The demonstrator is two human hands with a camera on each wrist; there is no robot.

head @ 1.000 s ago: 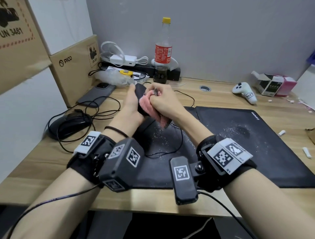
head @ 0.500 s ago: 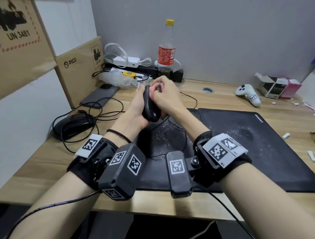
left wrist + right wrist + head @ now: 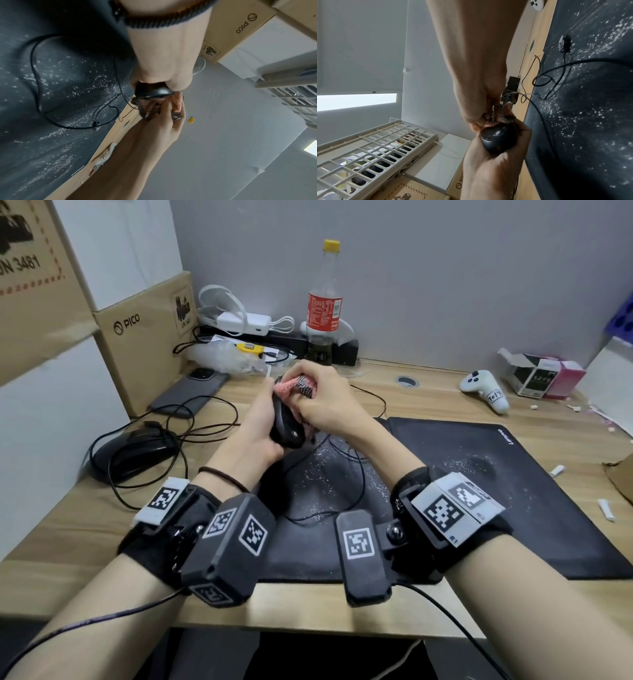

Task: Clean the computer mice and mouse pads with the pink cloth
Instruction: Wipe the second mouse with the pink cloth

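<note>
My left hand (image 3: 260, 426) grips a black wired mouse (image 3: 286, 428) lifted above the desk, also seen as the mouse (image 3: 152, 92) and the mouse (image 3: 499, 139) in the wrist views. My right hand (image 3: 322, 402) holds the bunched pink cloth (image 3: 291, 386) with its dark mesh side against the mouse's front end; the cloth (image 3: 150, 106) shows between the fingers. A second black mouse (image 3: 133, 453) lies at the desk's left among cables. Two black mouse pads (image 3: 513, 484) lie under my arms, speckled with white crumbs.
A cola bottle (image 3: 323, 302), a power strip with a white charger (image 3: 245, 323), a phone (image 3: 188, 393) and a PICO carton (image 3: 144, 337) crowd the back left. A white controller (image 3: 486, 390) and small boxes (image 3: 541, 376) stand at the back right. The mouse's cable (image 3: 356, 481) trails over the pad.
The pink cloth has travelled from the mouse's lower part up to its far front end, with my right hand moving away from me. The left hand keeps holding the mouse, slightly re-angled.
</note>
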